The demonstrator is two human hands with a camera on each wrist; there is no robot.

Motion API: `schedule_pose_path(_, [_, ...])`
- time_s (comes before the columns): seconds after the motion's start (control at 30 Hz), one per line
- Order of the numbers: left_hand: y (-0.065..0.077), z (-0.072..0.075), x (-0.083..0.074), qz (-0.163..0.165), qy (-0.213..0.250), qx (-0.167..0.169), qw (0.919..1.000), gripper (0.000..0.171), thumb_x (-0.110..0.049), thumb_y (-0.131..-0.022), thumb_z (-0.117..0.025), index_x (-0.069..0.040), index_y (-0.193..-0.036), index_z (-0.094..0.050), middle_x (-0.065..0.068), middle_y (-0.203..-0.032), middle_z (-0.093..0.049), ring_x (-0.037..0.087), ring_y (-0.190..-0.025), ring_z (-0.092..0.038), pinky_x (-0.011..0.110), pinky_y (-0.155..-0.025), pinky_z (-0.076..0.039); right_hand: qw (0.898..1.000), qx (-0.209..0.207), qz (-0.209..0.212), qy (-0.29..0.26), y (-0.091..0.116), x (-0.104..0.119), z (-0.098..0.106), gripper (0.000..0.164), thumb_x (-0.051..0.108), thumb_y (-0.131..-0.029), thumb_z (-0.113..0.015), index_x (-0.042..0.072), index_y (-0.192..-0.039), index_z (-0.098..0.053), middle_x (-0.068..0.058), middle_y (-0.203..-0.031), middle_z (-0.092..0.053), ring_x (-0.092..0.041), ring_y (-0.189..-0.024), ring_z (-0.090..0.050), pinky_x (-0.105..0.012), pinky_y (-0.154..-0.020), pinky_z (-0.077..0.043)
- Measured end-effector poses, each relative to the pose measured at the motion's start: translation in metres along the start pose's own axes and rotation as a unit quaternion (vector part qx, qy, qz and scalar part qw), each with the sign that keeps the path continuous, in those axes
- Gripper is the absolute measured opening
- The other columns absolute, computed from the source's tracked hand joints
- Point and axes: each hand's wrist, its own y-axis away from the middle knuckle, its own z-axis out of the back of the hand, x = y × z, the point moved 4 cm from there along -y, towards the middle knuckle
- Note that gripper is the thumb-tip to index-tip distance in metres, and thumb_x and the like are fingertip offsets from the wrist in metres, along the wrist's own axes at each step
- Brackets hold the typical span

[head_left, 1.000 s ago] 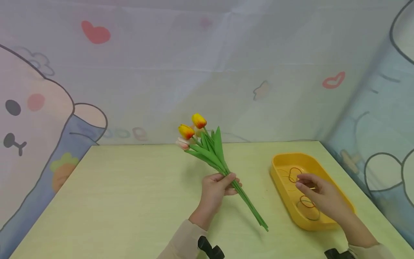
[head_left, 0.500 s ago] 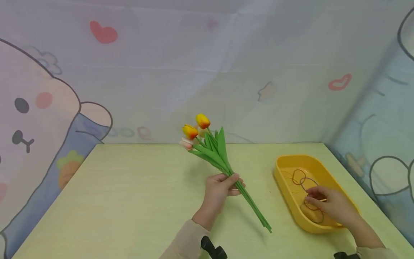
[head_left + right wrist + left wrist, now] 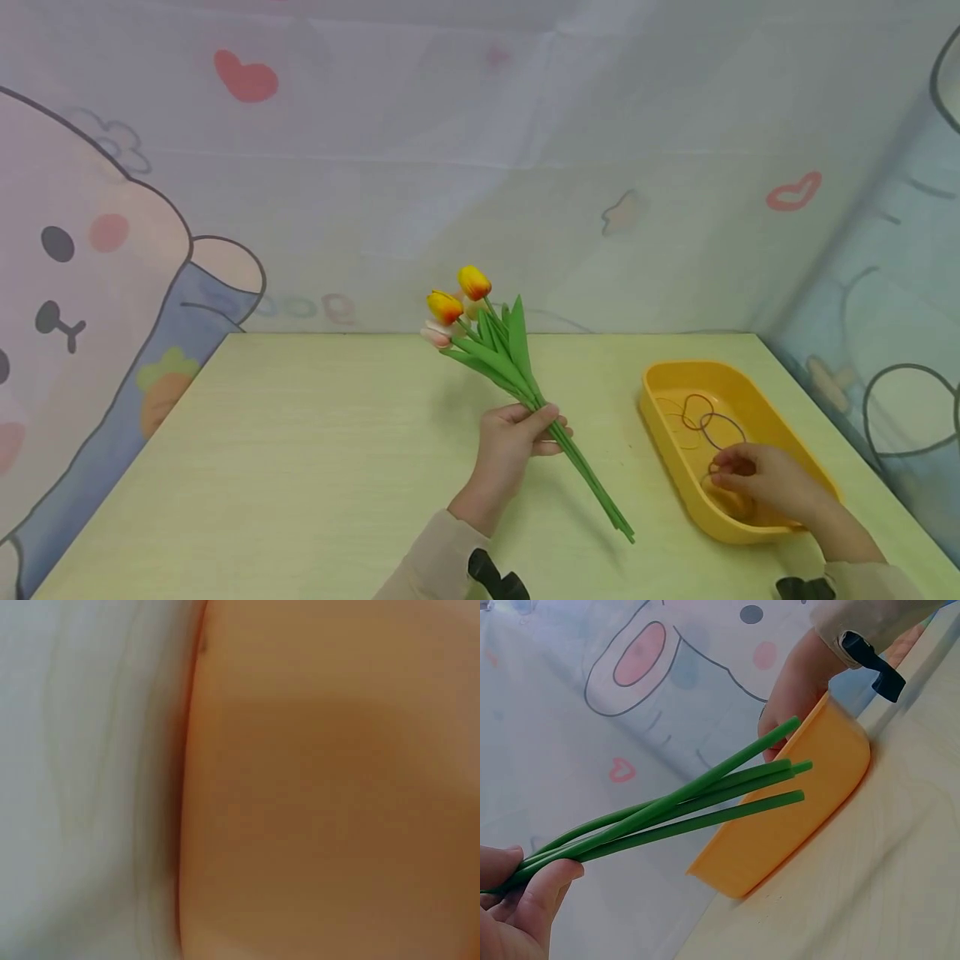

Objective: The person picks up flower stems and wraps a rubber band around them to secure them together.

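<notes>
In the head view my left hand (image 3: 506,446) grips a bunch of artificial tulips (image 3: 498,362) by their green stems. Their yellow-orange and pale pink heads tilt up and left. The cut stem ends (image 3: 780,780) point toward the tray in the left wrist view. My right hand (image 3: 776,479) reaches into the yellow tray (image 3: 660,446), thumb and forefinger curled at a reddish rubber band (image 3: 713,469), seemingly pinching it. The hand partly hides that band. Farther up the tray lie a purple rubber band (image 3: 723,417), a red one (image 3: 697,398) and thin yellow ones.
The tray stands on the right side of the pale wooden table (image 3: 300,467). Behind the table hangs a printed cloth (image 3: 390,208). Only the tray's blurred orange wall (image 3: 315,825) and some tabletop fill the right wrist view.
My right hand has come down and nearer within the tray, uncovering the purple band, and its fingertips have closed around the reddish band. The left hand keeps holding the tulips. The head view has shifted slightly.
</notes>
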Motion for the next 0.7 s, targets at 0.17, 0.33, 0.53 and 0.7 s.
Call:
schedule_pose_path(0.17, [0.001, 0.000, -0.001, 0.004, 0.000, -0.003, 1.0000, 0.025, -0.007, -0.088, -0.070, 0.017, -0.096, -0.067, 0.013, -0.079, -0.072, 0.018, -0.071, -0.072, 0.034, -0.069, -0.061, 1.000, 0.015, 0.000, 0.004, -0.005, -0.006, -0.001, 0.023, 0.013, -0.088, -0.071, -0.007, -0.099, -0.065, -0.005, -0.089, -0.066, -0.001, -0.075, -0.056, -0.019, -0.065, -0.051])
schedule_pose_path(0.33, [0.001, 0.001, 0.000, 0.007, 0.000, -0.003, 1.0000, 0.025, -0.006, -0.088, -0.070, 0.017, -0.096, -0.066, 0.013, -0.079, -0.071, 0.020, -0.073, -0.072, 0.034, -0.069, -0.061, 0.999, 0.030, -0.022, -0.011, -0.008, -0.012, -0.004, 0.023, 0.013, -0.086, -0.072, -0.006, -0.098, -0.064, -0.005, -0.088, -0.065, -0.006, -0.076, -0.055, -0.019, -0.065, -0.050])
schedule_pose_path(0.53, [0.001, 0.004, 0.002, 0.009, 0.007, -0.003, 0.9999, 0.026, -0.006, -0.088, -0.070, 0.019, -0.096, -0.065, 0.011, -0.077, -0.071, 0.017, -0.070, -0.072, 0.035, -0.069, -0.061, 0.998, 0.038, -0.047, -0.021, -0.013, -0.013, -0.007, 0.022, 0.012, -0.084, -0.074, -0.003, -0.096, -0.064, -0.004, -0.085, -0.062, -0.012, -0.076, -0.054, -0.019, -0.064, -0.048])
schedule_pose_path(0.7, [0.000, 0.006, 0.004, 0.014, 0.011, -0.007, 0.9998, 0.025, -0.005, -0.087, -0.070, 0.018, -0.095, -0.066, 0.009, -0.074, -0.070, 0.016, -0.069, -0.071, 0.034, -0.068, -0.061, 0.998, 0.040, -0.026, -0.028, -0.017, -0.012, -0.008, 0.017, 0.006, -0.084, -0.072, -0.005, -0.092, -0.062, -0.004, -0.082, -0.061, -0.009, -0.073, -0.052, -0.018, -0.063, -0.048])
